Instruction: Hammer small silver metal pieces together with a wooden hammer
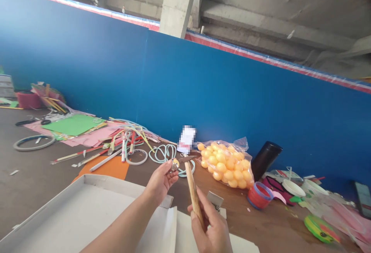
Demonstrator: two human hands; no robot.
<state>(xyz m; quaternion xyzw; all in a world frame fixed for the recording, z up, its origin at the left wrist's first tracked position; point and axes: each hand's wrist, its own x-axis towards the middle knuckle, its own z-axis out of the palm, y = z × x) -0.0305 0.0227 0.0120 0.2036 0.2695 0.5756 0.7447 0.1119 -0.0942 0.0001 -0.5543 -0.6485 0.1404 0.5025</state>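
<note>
In the middle of the head view, my right hand point(210, 222) is closed around the wooden handle of a hammer point(191, 187). The hammer stands upright, its dark narrow head at the top pointing left and right. My left hand point(162, 181) pinches a small round silvery metal piece point(174, 164) with a yellowish spot, close to the left end of the hammer head. Whether the two touch, I cannot tell. Beneath my left forearm lies a large white cardboard tray point(89, 202). Partly behind my right hand is a small open box point(216, 199) with little dark metal bits inside.
A clear bag of orange balls point(226, 164) lies beyond the hammer, near a black bottle point(266, 160) and a red tape roll point(260, 195). Pale blue tubing point(162, 153), sticks and green paper point(75, 124) spread leftward. A blue partition point(203, 90) borders the table's back.
</note>
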